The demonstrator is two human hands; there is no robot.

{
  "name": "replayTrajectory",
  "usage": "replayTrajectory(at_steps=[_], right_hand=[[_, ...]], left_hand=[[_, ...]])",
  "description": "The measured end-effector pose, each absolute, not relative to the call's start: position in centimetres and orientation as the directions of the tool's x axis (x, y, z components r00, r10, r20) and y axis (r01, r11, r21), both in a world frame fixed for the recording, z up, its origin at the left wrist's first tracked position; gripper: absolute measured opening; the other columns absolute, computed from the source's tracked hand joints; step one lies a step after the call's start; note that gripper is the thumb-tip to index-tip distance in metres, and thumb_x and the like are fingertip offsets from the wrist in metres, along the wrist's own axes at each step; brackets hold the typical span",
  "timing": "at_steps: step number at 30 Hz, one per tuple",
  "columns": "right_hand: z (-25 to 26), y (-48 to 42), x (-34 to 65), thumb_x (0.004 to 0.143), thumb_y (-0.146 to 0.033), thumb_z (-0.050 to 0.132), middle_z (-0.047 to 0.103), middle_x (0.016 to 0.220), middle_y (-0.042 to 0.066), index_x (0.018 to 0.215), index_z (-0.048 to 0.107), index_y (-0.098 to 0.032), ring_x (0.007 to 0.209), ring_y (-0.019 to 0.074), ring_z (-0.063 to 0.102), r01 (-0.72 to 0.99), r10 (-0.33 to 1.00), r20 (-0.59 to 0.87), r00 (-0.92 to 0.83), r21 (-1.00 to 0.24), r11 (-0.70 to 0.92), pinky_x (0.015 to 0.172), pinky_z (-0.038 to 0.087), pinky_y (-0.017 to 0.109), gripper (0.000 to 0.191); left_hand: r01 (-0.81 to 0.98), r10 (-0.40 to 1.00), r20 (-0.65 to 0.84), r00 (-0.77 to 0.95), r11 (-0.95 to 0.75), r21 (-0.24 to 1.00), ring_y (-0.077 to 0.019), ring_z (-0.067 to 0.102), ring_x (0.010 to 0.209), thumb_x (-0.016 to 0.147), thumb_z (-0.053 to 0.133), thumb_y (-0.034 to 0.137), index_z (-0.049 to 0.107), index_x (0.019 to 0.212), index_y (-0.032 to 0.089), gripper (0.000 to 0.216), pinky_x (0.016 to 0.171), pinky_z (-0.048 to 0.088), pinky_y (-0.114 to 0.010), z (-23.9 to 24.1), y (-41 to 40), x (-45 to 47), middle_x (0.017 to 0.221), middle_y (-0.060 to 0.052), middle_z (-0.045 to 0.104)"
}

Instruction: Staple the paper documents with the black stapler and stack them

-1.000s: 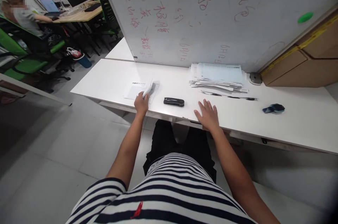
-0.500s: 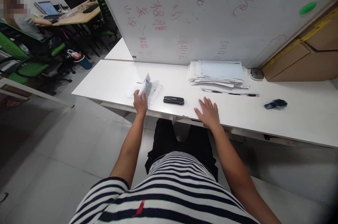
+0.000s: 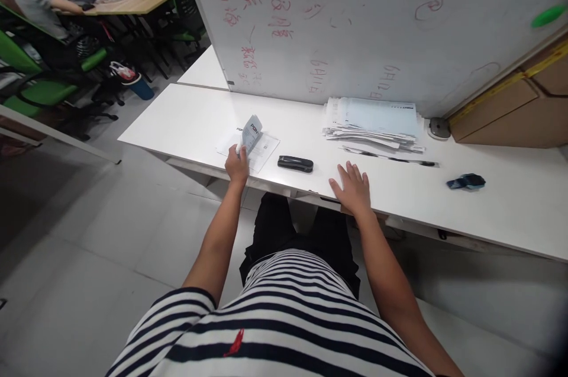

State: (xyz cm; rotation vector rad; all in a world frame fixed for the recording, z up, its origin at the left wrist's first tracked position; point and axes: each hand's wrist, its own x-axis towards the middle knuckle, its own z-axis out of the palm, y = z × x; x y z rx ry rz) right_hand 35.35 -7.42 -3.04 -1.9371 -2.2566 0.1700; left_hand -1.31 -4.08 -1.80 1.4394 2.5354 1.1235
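Note:
On the white desk's near edge, my left hand (image 3: 237, 165) is closed on some printed paper sheets (image 3: 265, 148). One sheet curls upward above the fingers, with dark printed letters on it, while the others lie flat on the desk. A black stapler (image 3: 295, 164) rests just right of the sheets, between my two hands. My right hand (image 3: 354, 189) lies flat at the desk edge with its fingers spread and holds nothing.
A stack of papers (image 3: 375, 122) stands against the whiteboard (image 3: 346, 22), a dark pen-like strip (image 3: 390, 157) in front of it. Further right are a small dark blue item (image 3: 465, 181) and a cardboard box (image 3: 510, 105). A seated person (image 3: 33, 4) is at the far left.
My head view has shifted, moving the whole scene slightly. The curled sheet in my left hand has opened out further to the right. My right hand stays flat on the desk.

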Motion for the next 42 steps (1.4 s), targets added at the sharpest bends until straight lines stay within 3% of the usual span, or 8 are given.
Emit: replayTrajectory(at_steps=[12,18,25,27,30,32,34,42], right_hand=[[-3.2,-7.4,35.4,0.095,-0.054,0.028,0.025,0.157,0.010,0.145,0.035,-0.020,0.144,0.0279,0.019,0.967,0.986,0.070,-0.151,-0.199,0.162,0.114,0.016,0.052,0.062],[-3.0,-7.3,35.4,0.094,-0.056,0.031,0.027,0.156,0.010,0.144,0.039,-0.020,0.144,0.0280,0.022,0.955,0.987,0.084,-0.137,-0.254,0.154,0.115,0.016,0.052,0.062],[-3.1,-7.1,35.4,0.091,-0.054,0.041,0.031,0.154,0.012,0.137,0.048,-0.018,0.144,0.0285,0.022,0.888,0.987,0.124,-0.106,-0.434,0.150,0.116,0.011,0.053,0.059],[-2.3,-7.5,35.5,0.089,-0.057,0.044,0.041,0.149,0.011,0.131,0.055,-0.020,0.142,0.0284,0.027,0.790,0.990,0.127,-0.053,-0.601,0.119,0.116,0.010,0.054,0.057],[-0.2,-9.3,35.2,0.084,-0.066,0.047,0.052,0.140,0.008,0.130,0.054,-0.027,0.134,0.0266,0.042,0.338,0.999,0.039,-0.018,-0.940,0.042,0.113,0.026,0.051,0.061],[1.1,-11.4,34.6,0.082,-0.070,0.047,0.055,0.138,0.006,0.133,0.050,-0.030,0.125,0.0261,0.052,-0.070,0.995,-0.025,-0.092,-0.997,-0.031,0.103,0.041,0.047,0.065],[1.7,-13.4,33.8,0.080,-0.068,0.051,0.060,0.132,0.007,0.129,0.054,-0.028,0.116,0.0267,0.059,-0.290,0.988,-0.090,-0.128,-0.949,-0.124,0.095,0.048,0.044,0.063],[-2.2,-17.2,34.8,0.068,-0.051,0.075,0.074,0.098,0.009,0.102,0.069,-0.016,0.092,0.0293,0.069,-0.308,0.921,-0.343,0.185,-0.910,-0.277,0.086,0.052,0.044,0.049]], left_hand=[[0.756,0.757,0.309,-0.576,0.350,0.553,-0.0253,0.064,0.084,0.095,0.034,0.055,0.057,0.101,0.019,0.042,0.070,0.042,-0.030,-1.6,-4.2,-1.1,0.086,-0.009,0.067],[0.746,0.754,0.299,-0.585,0.355,0.564,-0.0249,0.063,0.082,0.091,0.047,0.049,0.058,0.100,0.019,0.033,0.069,0.040,-0.030,-1.7,-4.2,-1.2,0.085,-0.009,0.067],[0.645,0.757,0.336,-0.560,0.143,0.751,-0.0206,0.063,0.083,0.094,0.044,0.042,0.063,0.100,0.017,0.032,0.071,0.045,-0.029,1.1,-5.0,-0.2,0.089,-0.008,0.069],[0.660,0.739,0.489,-0.463,-0.081,0.747,-0.0193,0.063,0.091,0.095,0.043,0.042,0.064,0.102,0.018,0.033,0.076,0.047,-0.030,2.9,-6.3,1.8,0.100,-0.008,0.069],[0.732,0.662,0.745,-0.085,-0.465,0.497,-0.0198,0.059,0.109,0.093,0.049,0.034,0.066,0.102,0.021,0.024,0.088,0.045,-0.035,4.7,-9.0,6.5,0.116,-0.008,0.066],[0.711,0.592,0.776,0.215,-0.640,0.291,-0.0190,0.062,0.103,0.092,0.051,0.028,0.067,0.094,0.023,0.018,0.085,0.045,-0.035,4.6,-10.8,10.1,0.114,-0.008,0.068],[0.679,0.554,0.718,0.422,-0.717,0.154,-0.0175,0.064,0.093,0.092,0.050,0.024,0.066,0.085,0.021,0.017,0.078,0.043,-0.034,3.6,-12.1,13.3,0.115,-0.006,0.069],[0.582,0.526,0.459,0.716,-0.813,0.023,-0.0175,0.060,0.086,0.094,0.047,0.025,0.064,0.092,0.019,0.018,0.074,0.041,-0.035,-1.3,-13.6,17.8,0.113,-0.007,0.068]])
